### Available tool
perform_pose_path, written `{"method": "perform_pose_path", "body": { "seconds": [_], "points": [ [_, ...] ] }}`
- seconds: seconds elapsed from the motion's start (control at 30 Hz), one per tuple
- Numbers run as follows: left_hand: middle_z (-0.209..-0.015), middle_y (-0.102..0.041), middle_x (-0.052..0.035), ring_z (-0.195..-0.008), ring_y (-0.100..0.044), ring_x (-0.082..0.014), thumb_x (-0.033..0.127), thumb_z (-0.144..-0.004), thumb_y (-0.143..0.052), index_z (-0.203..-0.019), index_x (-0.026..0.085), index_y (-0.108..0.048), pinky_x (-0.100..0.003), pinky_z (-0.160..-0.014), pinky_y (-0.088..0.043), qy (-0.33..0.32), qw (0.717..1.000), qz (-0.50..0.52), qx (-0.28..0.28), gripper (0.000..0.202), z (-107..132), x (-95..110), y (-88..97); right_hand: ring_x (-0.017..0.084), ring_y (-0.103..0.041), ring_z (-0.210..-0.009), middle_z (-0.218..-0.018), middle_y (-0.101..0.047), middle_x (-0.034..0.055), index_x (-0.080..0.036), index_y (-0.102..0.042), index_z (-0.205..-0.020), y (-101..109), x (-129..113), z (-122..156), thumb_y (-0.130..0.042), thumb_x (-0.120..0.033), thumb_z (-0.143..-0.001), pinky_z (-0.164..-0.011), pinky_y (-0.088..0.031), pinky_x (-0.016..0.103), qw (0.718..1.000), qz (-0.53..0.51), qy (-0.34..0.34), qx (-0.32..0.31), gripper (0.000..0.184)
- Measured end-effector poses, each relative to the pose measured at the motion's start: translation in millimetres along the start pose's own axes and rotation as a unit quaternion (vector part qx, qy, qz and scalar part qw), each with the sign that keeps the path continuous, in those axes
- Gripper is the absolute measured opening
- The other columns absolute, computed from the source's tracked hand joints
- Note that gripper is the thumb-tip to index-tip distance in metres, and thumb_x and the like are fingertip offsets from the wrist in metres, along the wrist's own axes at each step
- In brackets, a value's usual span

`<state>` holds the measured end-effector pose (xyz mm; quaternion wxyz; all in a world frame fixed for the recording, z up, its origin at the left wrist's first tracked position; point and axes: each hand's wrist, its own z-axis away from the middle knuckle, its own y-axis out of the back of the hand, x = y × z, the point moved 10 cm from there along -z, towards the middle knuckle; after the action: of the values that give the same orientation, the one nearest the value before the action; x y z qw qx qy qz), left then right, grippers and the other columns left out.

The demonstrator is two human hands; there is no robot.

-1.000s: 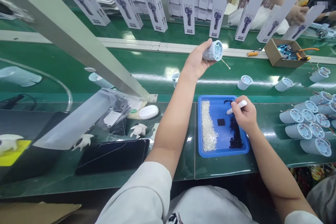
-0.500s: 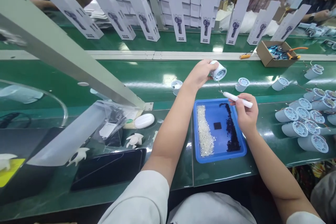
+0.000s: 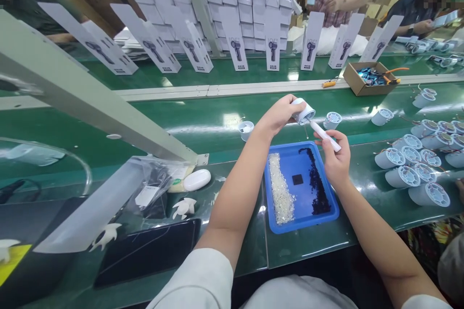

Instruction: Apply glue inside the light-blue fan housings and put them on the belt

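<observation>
My left hand (image 3: pixel 279 117) is closed round a white cylindrical fan housing (image 3: pixel 303 112), held tilted above the far edge of a blue tray (image 3: pixel 335 217). Thin wire hangs below the housing. Between the fingers of my right hand (image 3: pixel 337 160) is a white pen-shaped tool (image 3: pixel 325 136), its thin tip at the housing's open face; how deep it reaches I cannot tell. Small clear-white pieces (image 3: pixel 281 193) lie along the tray's left side, small black pieces (image 3: pixel 319 193) along its right. A black square (image 3: pixel 297 179) sits between them.
Many similar housings (image 3: pixel 402 176) stand on the right; one housing (image 3: pixel 332 120) is just beyond my right hand. A carton of blue parts (image 3: pixel 362 88) stands farther back. White boxes (image 3: pixel 237 53) line the far side. A slanted metal post (image 3: pixel 137 130) crosses the left. Co-workers stand opposite.
The tool's tip has come up from below the housing to its open face. The housing has tilted towards the tool. The whole view has shifted slightly.
</observation>
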<state>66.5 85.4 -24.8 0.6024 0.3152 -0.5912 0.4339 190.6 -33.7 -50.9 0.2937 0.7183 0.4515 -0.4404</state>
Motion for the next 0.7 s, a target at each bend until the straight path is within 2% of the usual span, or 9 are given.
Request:
{"method": "perform_pose_path", "body": {
  "seconds": [0.3, 0.47, 0.5, 0.57, 0.63, 0.7],
  "points": [
    [-0.073, -0.052, 0.0022, -0.066, -0.051, -0.0083, 0.023, -0.087, -0.058, -0.073, 0.018, -0.044, -0.025, -0.067, -0.047, 0.006, 1.000, 0.005, -0.013, 0.021, -1.5, -6.0, -0.5, 0.021, -0.073, -0.090, -0.100, -0.073, 0.0074, -0.025, -0.054, -0.105, 0.8, -0.1, 1.2, -0.056, -0.053, -0.090, -0.083, -0.058, 0.039, 1.000, 0.002, -0.003, 0.002, 0.032],
    [-0.071, -0.051, 0.0016, -0.064, -0.049, -0.0083, 0.018, -0.086, -0.058, -0.071, 0.018, -0.043, -0.024, -0.063, -0.043, 0.025, 0.999, -0.012, -0.028, 0.021, 4.8, -3.6, -10.8, 0.020, -0.070, -0.091, -0.102, -0.070, 0.0073, -0.024, -0.056, -0.108, 2.4, 0.8, 1.1, -0.058, -0.050, -0.089, -0.084, -0.057, 0.038, 1.000, -0.005, 0.000, 0.008, 0.032],
    [-0.069, -0.050, 0.0019, -0.062, -0.048, -0.0081, 0.016, -0.085, -0.057, -0.070, 0.018, -0.043, -0.024, -0.060, -0.040, 0.020, 1.000, -0.017, -0.016, 0.021, 5.4, -1.7, -12.1, 0.019, -0.069, -0.088, -0.100, -0.069, 0.0063, -0.024, -0.058, -0.108, 4.0, 0.7, 0.3, -0.059, -0.049, -0.088, -0.081, -0.056, 0.037, 1.000, 0.007, -0.001, 0.013, 0.032],
    [-0.063, -0.044, 0.0034, -0.057, -0.041, -0.0072, 0.010, -0.083, -0.056, -0.066, 0.019, -0.040, -0.023, -0.056, -0.034, -0.019, 0.999, -0.019, 0.045, 0.025, 6.4, 6.2, -10.1, 0.016, -0.064, -0.073, -0.086, -0.066, 0.0023, -0.024, -0.061, -0.107, 4.4, 2.4, -2.1, -0.059, -0.048, -0.088, -0.068, -0.054, 0.033, 0.999, 0.044, -0.017, 0.004, 0.031],
    [-0.059, -0.034, 0.0042, -0.055, -0.035, -0.0068, 0.010, -0.084, -0.055, -0.060, 0.019, -0.033, -0.023, -0.055, -0.031, -0.086, 0.988, 0.000, 0.127, 0.034, 10.6, 16.5, -6.2, 0.012, -0.051, -0.054, -0.065, -0.056, -0.0028, -0.022, -0.065, -0.099, -2.1, 5.8, -3.9, -0.056, -0.048, -0.089, -0.053, -0.044, 0.027, 0.995, 0.080, -0.043, -0.042, 0.029],
    [-0.058, -0.029, 0.0039, -0.056, -0.035, -0.0067, 0.015, -0.088, -0.054, -0.058, 0.018, -0.026, -0.022, -0.057, -0.033, -0.141, 0.972, 0.034, 0.187, 0.041, 17.5, 21.4, -6.2, 0.010, -0.039, -0.045, -0.052, -0.043, -0.0060, -0.020, -0.066, -0.088, -11.1, 6.6, -3.0, -0.053, -0.051, -0.090, -0.045, -0.034, 0.025, 0.989, 0.100, -0.057, -0.098, 0.033]
  ]
}}
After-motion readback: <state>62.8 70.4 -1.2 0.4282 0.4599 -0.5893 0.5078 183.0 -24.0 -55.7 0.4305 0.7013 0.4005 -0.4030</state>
